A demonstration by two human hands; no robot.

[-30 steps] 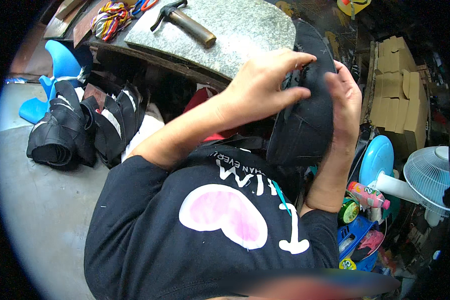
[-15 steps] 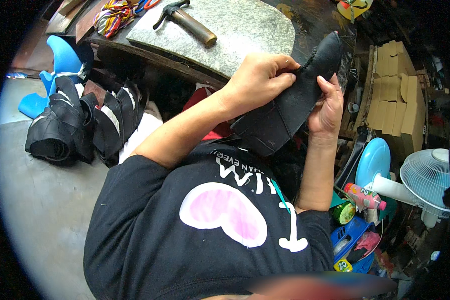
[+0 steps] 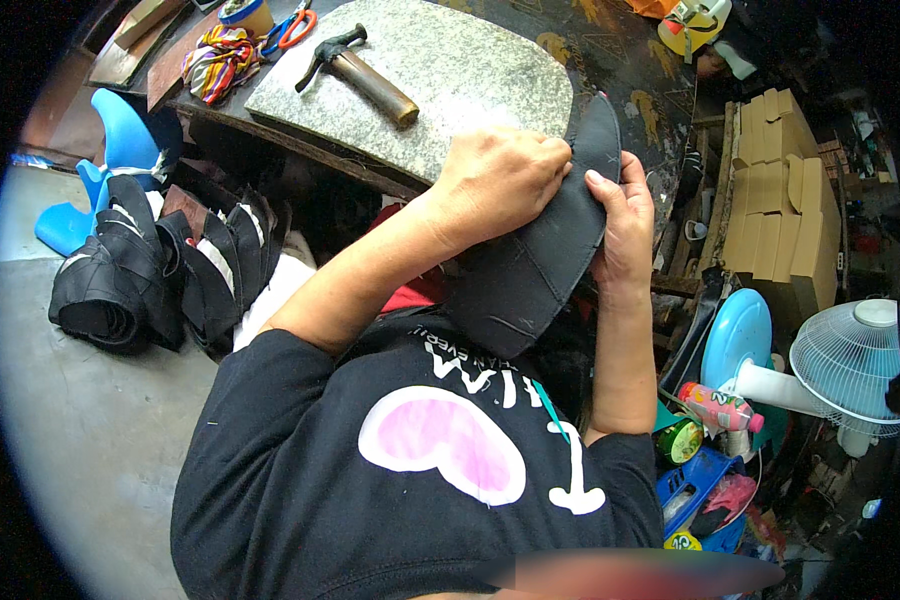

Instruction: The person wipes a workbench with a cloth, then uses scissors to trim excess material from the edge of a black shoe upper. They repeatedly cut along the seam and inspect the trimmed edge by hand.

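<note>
A black leather piece (image 3: pixel 530 280), curved like a shoe upper with stitched seams, is held up in front of my chest at the edge of the workbench. My left hand (image 3: pixel 500 180) grips its upper part from the left, fingers curled over the top edge. My right hand (image 3: pixel 622 225) clasps its right edge, thumb on the face of the leather. The piece's pointed upper end (image 3: pixel 595 125) sticks up between the two hands.
A grey stone slab (image 3: pixel 450 60) on the dark bench carries a hammer (image 3: pixel 360 72). Scissors (image 3: pixel 288 30) and coloured rags (image 3: pixel 215 55) lie at the bench's far left. Black leather pieces (image 3: pixel 140 270) are piled on the floor beside a blue stool (image 3: pixel 110 160). Cardboard boxes (image 3: pixel 780 190), a fan (image 3: pixel 850 360) and bottles stand right.
The leather piece has been turned and flattened out between my hands; earlier it was bunched and bulkier. Both hands have shifted their hold along its upper edge.
</note>
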